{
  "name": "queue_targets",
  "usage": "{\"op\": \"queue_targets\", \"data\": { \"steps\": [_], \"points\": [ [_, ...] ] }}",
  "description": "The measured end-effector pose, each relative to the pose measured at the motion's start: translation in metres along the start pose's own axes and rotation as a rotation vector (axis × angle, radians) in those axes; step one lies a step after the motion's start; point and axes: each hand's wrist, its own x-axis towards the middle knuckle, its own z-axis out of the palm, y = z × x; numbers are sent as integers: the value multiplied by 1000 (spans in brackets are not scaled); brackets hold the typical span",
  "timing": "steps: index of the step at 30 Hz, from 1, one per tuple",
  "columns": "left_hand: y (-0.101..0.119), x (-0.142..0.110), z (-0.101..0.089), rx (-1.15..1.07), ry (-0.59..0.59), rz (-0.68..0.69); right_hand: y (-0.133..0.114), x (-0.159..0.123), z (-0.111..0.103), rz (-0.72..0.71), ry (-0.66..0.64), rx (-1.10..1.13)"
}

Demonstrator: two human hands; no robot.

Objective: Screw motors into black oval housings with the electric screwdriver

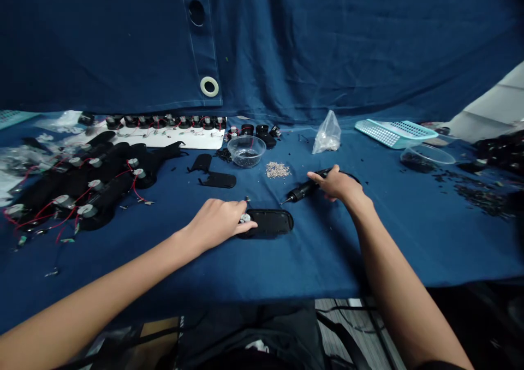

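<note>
**Left hand (215,224):** fingers curl down at the end of a black plastic casing (272,222), beside a small silver part (244,218); whether the hand is gripping, the view cannot tell.

**Right hand (338,184):** closed around the body of a black electric screwdriver (305,189), its bit pointing left toward the casing and just apart from it.

**Work piece:** the casing lies flat on a blue cloth-covered table (262,266), between the hands.

**Containers:** a clear bowl (246,150) holds small dark parts; a clear plastic tub (428,157) at right holds dark pieces; a knotted clear plastic bag (327,135) holds pale small parts.

**Nearby:** a loose heap of small silver screws (277,169) lies below the bowl; two flat black covers (216,180) lie left of it.

**Far left:** black housings with red wires (82,190) lie in overlapping rows, with more along a white board (172,138).

**Far right:** a teal perforated plastic tray (395,133) lies near the tub.
</note>
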Motion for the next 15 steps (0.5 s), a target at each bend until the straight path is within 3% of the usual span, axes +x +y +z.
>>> {"op": "queue_targets", "data": {
  "steps": [3, 7, 12, 15],
  "points": [
    [5, -8, 3, 45, 71, -35, -1, 16, 14, 65, -88, 253],
    [4, -9, 0, -31, 167, 58, -2, 23, 31, 49, -36, 431],
    [-5, -2, 3, -212, 36, 186, 0, 25, 36, 43, 39, 527],
    [-5, -2, 8, -241, 41, 184, 0, 25, 36, 32, 103, 646]
  ]
}}
